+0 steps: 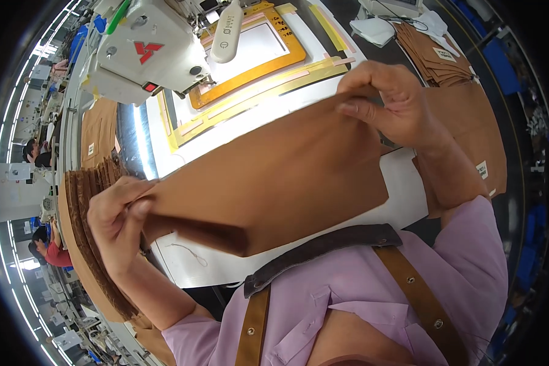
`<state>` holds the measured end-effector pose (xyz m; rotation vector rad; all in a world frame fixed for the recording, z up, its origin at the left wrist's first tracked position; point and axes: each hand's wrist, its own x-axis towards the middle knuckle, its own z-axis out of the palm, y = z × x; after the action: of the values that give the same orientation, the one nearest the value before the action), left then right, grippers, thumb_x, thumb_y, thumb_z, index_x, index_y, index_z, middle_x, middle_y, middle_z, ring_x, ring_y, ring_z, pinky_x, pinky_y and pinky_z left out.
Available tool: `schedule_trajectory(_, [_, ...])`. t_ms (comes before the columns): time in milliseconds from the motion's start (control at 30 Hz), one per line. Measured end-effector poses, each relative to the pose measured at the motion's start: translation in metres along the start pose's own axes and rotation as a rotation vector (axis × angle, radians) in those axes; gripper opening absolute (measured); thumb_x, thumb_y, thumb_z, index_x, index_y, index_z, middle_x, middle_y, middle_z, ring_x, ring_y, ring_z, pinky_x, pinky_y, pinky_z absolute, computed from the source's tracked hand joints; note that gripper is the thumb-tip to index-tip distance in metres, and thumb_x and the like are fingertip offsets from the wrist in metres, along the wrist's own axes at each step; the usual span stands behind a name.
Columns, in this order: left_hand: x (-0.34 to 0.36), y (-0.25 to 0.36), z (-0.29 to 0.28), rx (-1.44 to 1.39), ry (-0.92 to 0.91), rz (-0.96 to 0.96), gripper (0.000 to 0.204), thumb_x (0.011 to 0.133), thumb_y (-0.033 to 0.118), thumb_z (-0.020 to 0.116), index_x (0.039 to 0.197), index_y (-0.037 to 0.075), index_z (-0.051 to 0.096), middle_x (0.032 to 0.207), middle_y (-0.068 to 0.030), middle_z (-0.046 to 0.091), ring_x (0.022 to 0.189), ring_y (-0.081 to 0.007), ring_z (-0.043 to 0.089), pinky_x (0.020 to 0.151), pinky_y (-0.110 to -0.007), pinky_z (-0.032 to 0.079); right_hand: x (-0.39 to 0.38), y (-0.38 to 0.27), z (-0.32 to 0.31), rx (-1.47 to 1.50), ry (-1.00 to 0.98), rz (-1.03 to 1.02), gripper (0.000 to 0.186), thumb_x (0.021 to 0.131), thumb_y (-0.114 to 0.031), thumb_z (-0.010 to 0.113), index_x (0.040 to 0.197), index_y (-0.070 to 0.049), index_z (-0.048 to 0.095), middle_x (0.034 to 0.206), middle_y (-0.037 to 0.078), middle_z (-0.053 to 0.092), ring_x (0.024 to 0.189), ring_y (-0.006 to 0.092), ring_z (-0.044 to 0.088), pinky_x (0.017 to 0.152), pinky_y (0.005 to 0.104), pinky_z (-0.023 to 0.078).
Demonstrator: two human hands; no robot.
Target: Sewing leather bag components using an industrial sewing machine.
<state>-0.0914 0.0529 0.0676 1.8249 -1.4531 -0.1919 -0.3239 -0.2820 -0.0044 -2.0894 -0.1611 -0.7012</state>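
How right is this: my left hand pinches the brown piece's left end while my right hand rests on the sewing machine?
Not quite: the head view shows your right hand pinching the brown piece near its upper right corner, not resting on the sewing machine. Your left hand does pinch its left end.

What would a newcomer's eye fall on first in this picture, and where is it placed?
Probably first the large brown panel across the middle, held at its left end by the left hand and near its upper right corner by the right hand. Then, beyond it, the orange frame, with the white machine head at the upper left.
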Motion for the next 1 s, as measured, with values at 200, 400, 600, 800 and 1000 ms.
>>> schedule_trajectory(200, [0.035,-0.074,0.024,-0.205,0.05,-0.492,0.019,0.091,0.014,0.077,0.099,-0.003,0.071,0.086,-0.0055,0.073,0.078,-0.0075,0.064,0.073,-0.023,0.048,0.021,0.063,0.014,0.13,0.098,0.304,0.016,0.099,-0.017,0.068,0.1,-0.002,0.068,0.077,0.003,0.066,0.074,0.0106,0.06,0.073,0.0267,0.049])
schedule_trajectory(400, [0.068,-0.164,0.081,-0.149,0.048,-0.708,0.018,0.091,0.011,0.078,0.102,-0.003,0.074,0.083,-0.0024,0.072,0.07,-0.0065,0.064,0.064,-0.021,0.051,0.034,0.115,0.022,-0.392,-0.005,0.499,0.031,0.091,-0.034,0.069,0.081,-0.005,0.065,0.071,0.005,0.065,0.067,0.0196,0.061,0.066,0.0339,0.048])
schedule_trajectory(600, [0.08,-0.185,0.084,-0.088,0.008,-0.659,0.018,0.088,0.011,0.08,0.095,-0.003,0.071,0.077,-0.0018,0.07,0.063,-0.0054,0.061,0.056,-0.02,0.047,0.039,0.141,0.013,-0.497,-0.092,0.604,0.023,0.084,-0.031,0.07,0.078,-0.009,0.068,0.073,0.006,0.068,0.071,0.0219,0.066,0.068,0.0374,0.05])
schedule_trajectory(800, [0.095,-0.22,0.08,0.08,0.138,-0.58,0.02,0.085,0.019,0.081,0.089,0.0,0.075,0.078,-0.0046,0.073,0.068,-0.0098,0.064,0.068,-0.027,0.053,0.05,0.164,0.009,-0.496,-0.03,0.54,0.018,0.083,-0.029,0.07,0.079,-0.011,0.069,0.075,0.006,0.069,0.074,0.0245,0.067,0.07,0.0374,0.051])
schedule_trajectory(1000, [0.127,-0.279,0.083,0.482,0.199,-0.467,0.031,0.09,0.03,0.065,0.1,0.003,0.075,0.104,-0.0225,0.075,0.105,-0.0369,0.07,0.094,-0.041,0.052,0.085,0.198,-0.003,-0.556,-0.02,0.525,0.017,0.087,-0.023,0.07,0.093,-0.008,0.072,0.081,0.007,0.073,0.072,0.0213,0.069,0.069,0.035,0.053])
